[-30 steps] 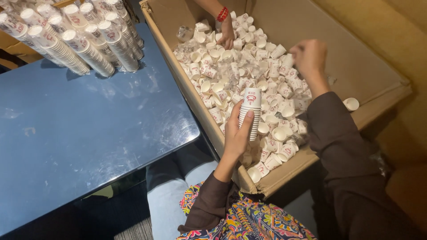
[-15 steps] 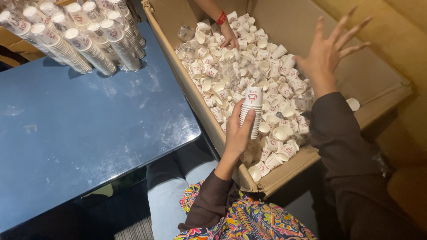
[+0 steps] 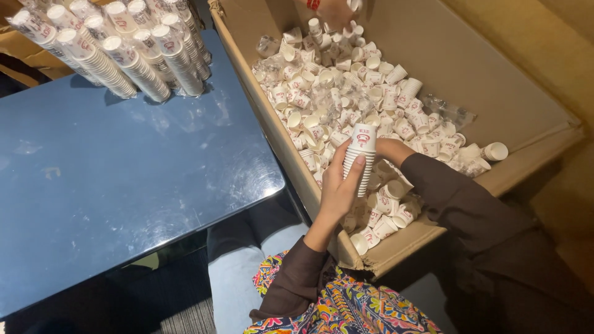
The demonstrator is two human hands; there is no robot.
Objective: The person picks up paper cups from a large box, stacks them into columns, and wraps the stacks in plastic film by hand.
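cup stack [image 3: 361, 159] gripped by both hands, left [image 3: 338, 185], right [image 3: 388, 150], over cup-filled box [image 3: 513, 105].

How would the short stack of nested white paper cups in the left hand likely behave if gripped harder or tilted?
The short stack of nested white paper cups is probably light, since the left hand holds it upright alone. The thin paper walls would likely crush under a hard squeeze. Tilted, the top cup might slide off, sitting only loosely nested.

A short stack of nested white paper cups [image 3: 361, 158] – red-printed, ribbed with rims – is being held upright at frame centre, above loose matching cups [image 3: 346, 93] – these are lying jumbled in a cardboard box [image 3: 495, 80].
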